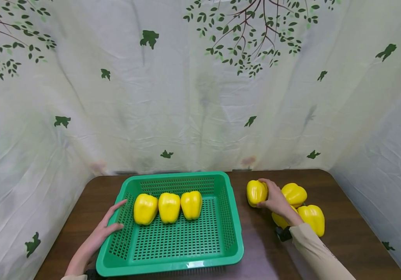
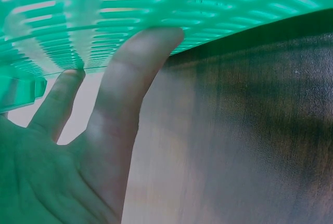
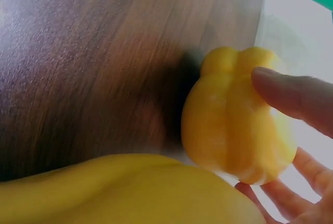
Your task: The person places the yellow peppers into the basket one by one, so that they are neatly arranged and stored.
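My right hand (image 1: pixel 277 200) grips a yellow bell pepper (image 1: pixel 256 193) at the back of the table, right of a green basket (image 1: pixel 237 237). In the right wrist view the thumb (image 3: pixel 291 96) lies on one side of that pepper (image 3: pixel 234 120), with fingers around the other. Three more yellow peppers (image 1: pixel 169 208) stand in a row inside the basket. Beside and under my right hand lie three others, including one at the back (image 1: pixel 294 194) and one in front (image 1: pixel 312 219). My left hand (image 1: pixel 104 225) touches the basket's left side, its fingers extended; the thumb (image 2: pixel 127 78) meets the slatted wall (image 2: pixel 135 5).
The dark brown wooden table (image 1: pixel 256 249) carries everything. A pale cloth (image 1: pixel 200 97) printed with leaves and branches hangs behind it and along both sides. A dark band (image 1: pixel 283 233) circles my right wrist.
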### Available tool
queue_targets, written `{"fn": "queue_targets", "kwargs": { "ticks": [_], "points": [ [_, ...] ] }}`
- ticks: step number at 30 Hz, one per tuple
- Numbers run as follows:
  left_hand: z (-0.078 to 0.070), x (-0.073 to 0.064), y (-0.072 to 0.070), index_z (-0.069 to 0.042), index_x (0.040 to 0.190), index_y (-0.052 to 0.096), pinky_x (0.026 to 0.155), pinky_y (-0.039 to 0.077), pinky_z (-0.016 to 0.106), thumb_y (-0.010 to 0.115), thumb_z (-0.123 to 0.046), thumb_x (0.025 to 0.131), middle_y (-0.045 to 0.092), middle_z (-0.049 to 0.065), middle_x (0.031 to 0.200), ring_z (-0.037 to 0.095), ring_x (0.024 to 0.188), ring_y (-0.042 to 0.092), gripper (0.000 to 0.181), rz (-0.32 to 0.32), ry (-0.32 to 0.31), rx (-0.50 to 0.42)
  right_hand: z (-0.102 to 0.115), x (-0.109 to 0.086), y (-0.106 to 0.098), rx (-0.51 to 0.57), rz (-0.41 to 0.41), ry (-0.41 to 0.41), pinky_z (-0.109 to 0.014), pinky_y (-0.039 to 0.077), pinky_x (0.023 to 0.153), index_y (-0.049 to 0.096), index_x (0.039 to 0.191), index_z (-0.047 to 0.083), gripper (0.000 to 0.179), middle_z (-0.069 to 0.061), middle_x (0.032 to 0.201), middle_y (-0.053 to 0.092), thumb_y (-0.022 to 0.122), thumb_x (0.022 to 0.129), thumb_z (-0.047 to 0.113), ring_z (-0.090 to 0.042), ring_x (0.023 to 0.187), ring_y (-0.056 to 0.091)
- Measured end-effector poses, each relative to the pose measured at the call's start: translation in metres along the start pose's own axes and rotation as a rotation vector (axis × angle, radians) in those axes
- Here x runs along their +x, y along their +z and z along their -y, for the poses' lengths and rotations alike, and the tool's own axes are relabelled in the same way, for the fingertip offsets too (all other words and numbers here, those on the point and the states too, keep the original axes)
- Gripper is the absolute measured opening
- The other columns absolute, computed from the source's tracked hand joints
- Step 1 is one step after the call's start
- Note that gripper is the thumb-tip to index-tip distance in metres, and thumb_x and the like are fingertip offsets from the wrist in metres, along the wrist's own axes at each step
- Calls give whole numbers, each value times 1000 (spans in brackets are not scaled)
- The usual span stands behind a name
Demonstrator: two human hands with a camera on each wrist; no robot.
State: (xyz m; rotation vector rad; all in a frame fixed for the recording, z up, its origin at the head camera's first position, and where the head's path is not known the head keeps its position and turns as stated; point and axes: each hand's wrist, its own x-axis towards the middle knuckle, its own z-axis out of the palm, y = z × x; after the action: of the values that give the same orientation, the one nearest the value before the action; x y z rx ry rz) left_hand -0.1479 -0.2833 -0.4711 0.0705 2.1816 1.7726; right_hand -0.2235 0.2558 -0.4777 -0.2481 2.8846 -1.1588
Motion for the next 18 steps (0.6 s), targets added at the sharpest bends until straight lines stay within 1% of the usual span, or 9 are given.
{"fn": "queue_targets", "kwargs": {
  "ticks": [4, 10, 18],
  "points": [
    [0, 1, 0, -21, 153, 11, 83, 50, 44, 47, -8, 96, -3, 20, 155, 43, 121, 40, 68, 1, 2, 0, 1, 0, 0, 8, -22, -5, -60, 34, 97, 38, 138, -1, 80, -28, 135, 39, 81, 71, 3, -43, 116, 40],
    [-1, 1, 0, -21, 153, 11, 83, 51, 45, 47, -9, 96, -3, 20, 155, 42, 120, 42, 68, 1, -5, -2, 7, -2, -2, 57, -65, -55, -56, 37, 96, 38, 139, 1, 80, -25, 135, 38, 81, 71, 6, -39, 114, 43],
    [0, -1, 0, -21, 153, 11, 82, 51, 45, 46, -9, 96, -3, 20, 155, 42, 119, 43, 68, 7, -6, -13, 20, -9, -7, 151, -75, -104, -54, 41, 95, 36, 141, 5, 82, -22, 135, 32, 81, 73, 9, -38, 111, 46]
  ]
}}
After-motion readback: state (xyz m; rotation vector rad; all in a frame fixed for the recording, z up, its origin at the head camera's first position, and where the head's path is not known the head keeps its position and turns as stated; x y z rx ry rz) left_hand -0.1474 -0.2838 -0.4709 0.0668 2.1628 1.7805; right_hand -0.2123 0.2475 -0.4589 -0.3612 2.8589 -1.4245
